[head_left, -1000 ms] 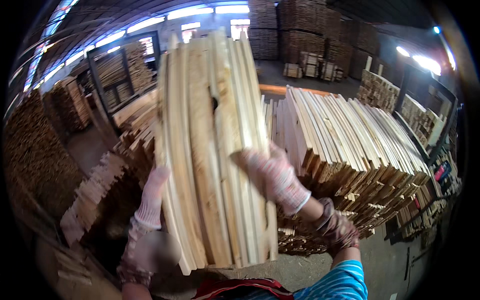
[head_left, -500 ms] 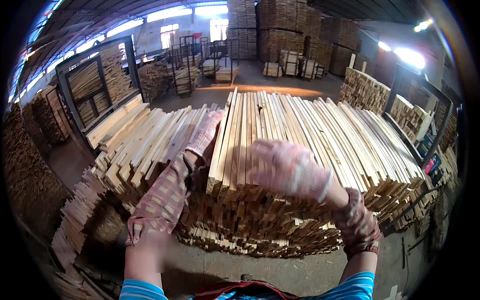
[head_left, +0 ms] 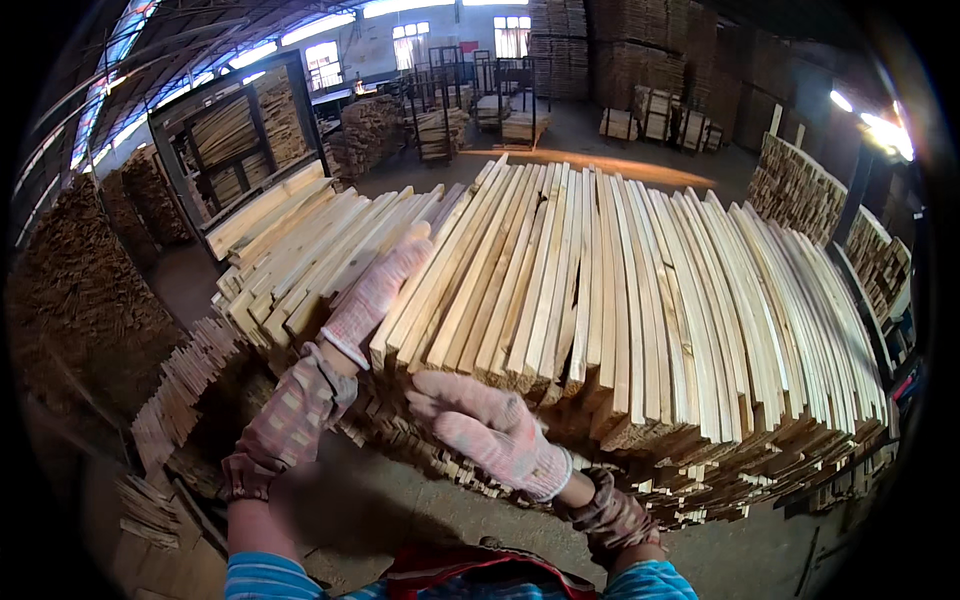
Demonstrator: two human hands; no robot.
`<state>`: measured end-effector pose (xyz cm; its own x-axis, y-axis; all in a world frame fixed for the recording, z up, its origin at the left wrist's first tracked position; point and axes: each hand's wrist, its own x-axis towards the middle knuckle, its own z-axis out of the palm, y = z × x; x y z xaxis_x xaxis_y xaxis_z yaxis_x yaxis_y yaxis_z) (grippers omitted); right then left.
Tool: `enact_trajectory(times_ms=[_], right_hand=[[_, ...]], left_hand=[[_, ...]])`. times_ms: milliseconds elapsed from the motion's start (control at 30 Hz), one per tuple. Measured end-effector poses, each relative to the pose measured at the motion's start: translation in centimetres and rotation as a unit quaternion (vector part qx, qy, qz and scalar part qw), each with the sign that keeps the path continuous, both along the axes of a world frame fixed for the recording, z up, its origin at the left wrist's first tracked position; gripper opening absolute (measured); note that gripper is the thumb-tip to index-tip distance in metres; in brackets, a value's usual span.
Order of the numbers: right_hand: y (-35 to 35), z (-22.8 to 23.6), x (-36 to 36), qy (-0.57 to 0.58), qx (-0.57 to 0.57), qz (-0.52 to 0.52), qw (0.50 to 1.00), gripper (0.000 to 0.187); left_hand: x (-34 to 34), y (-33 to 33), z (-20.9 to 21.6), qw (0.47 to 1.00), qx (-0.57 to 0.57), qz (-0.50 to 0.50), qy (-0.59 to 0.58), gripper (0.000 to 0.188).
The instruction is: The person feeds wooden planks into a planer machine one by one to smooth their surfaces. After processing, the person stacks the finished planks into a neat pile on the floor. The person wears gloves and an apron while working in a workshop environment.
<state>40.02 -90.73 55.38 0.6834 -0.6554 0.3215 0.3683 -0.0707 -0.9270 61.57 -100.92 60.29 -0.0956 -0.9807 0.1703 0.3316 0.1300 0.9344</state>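
A row of pale wooden slats (head_left: pixel 620 300) stands packed side by side on top of a tall stack, with its near ends facing me. My left hand (head_left: pixel 380 295), in a pinkish knit glove, lies stretched along the leftmost slat of this row, fingers pointing away from me. At the near ends of the left slats is my right hand (head_left: pixel 495 430), gloved alike, with its fingers extended and the thumb apart. It holds nothing, and whether it touches the ends I cannot tell. Left of my left hand, a lower row of wooden slats (head_left: pixel 310 245) lies less evenly.
A dark metal frame (head_left: pixel 310 110) rises at the far left of the stack. More lumber piles stand on the left (head_left: pixel 80 260), right (head_left: pixel 800 185) and at the back (head_left: pixel 640 50). Concrete floor (head_left: pixel 400 500) shows below my arms.
My right hand has moved from above the slats down and left to their near ends. My left hand stays at the row's left side, now closer to me. The view has shifted left.
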Motion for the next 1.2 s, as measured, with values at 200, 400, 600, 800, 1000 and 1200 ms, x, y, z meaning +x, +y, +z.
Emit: enact_trajectory(times_ms=[200, 400, 600, 800, 1000, 1200], right_hand=[[-0.6, 3.5, -0.9, -0.019, -0.026, -0.046, 0.998, 0.051], [0.6, 3.4, -1.0, 0.215, -0.291, -0.126, 0.924, 0.047], [0.0, 1.1, -0.1, 0.035, -0.078, -0.055, 0.995, 0.047], [2.1, 1.3, 0.8, -0.173, -0.127, 0.008, 0.977, 0.055], [3.5, 0.3, 5.9, -0.111, -0.103, 0.381, 0.912, 0.064], [19.6, -15.2, 12.5, 0.076, 0.309, 0.548, 0.773, 0.043]], left_hand=[[-1.3, -0.8, 1.6, 0.997, 0.012, -0.011, 0.071, 0.059], [5.8, -6.0, -7.9, 0.997, -0.046, 0.015, -0.066, 0.054], [-0.8, 4.8, -0.9, 0.991, 0.013, 0.104, 0.088, 0.030], [1.6, 8.4, -7.6, 0.975, -0.082, 0.203, -0.028, 0.036], [5.1, 24.9, -17.2, 0.951, -0.053, 0.287, 0.106, 0.040], [-2.2, 48.9, -25.7, 0.854, 0.140, 0.502, 0.014, 0.040]])
